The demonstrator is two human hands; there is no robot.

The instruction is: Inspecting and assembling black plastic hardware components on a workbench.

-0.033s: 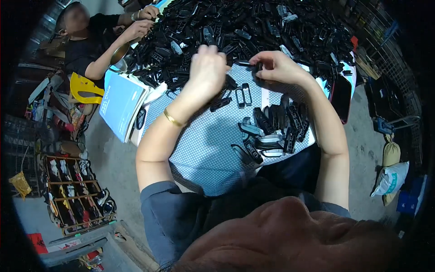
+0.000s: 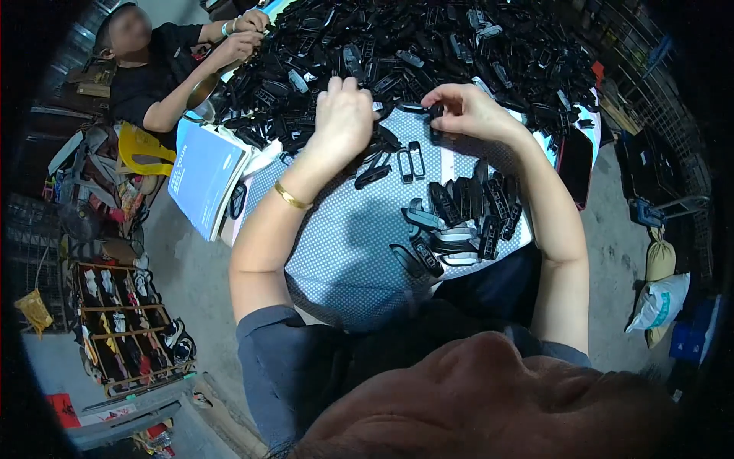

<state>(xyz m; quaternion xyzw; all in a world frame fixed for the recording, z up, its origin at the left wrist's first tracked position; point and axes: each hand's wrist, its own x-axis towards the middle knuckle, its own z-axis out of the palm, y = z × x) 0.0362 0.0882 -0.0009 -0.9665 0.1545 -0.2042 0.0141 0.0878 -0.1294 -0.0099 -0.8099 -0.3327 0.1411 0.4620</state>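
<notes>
A large heap of small black plastic parts (image 2: 382, 50) covers the far side of the table. My left hand (image 2: 344, 118), with a gold bracelet at the wrist, is curled at the heap's near edge; its fingertips and anything in them are hidden. To the right, my right hand (image 2: 478, 115) pinches a small black plastic piece (image 2: 436, 115) between thumb and fingers, just above the patterned tabletop cover (image 2: 329, 245). Between the hands and nearer me stand two oblong black parts (image 2: 410, 162) side by side. A smaller cluster of black and grey parts (image 2: 462, 214) lies near the front right edge.
A blue-covered book (image 2: 205, 176) rests at the table's left edge, near a metal bowl (image 2: 202, 96) and a yellow chair (image 2: 141, 149). A co-worker's hands (image 2: 248, 34) work at the far left. A dark phone-like slab (image 2: 575, 168) lies at the right edge.
My left hand has shifted slightly left and toward me, showing more of the parts beside it. My right fingers have moved a little around the black piece.
</notes>
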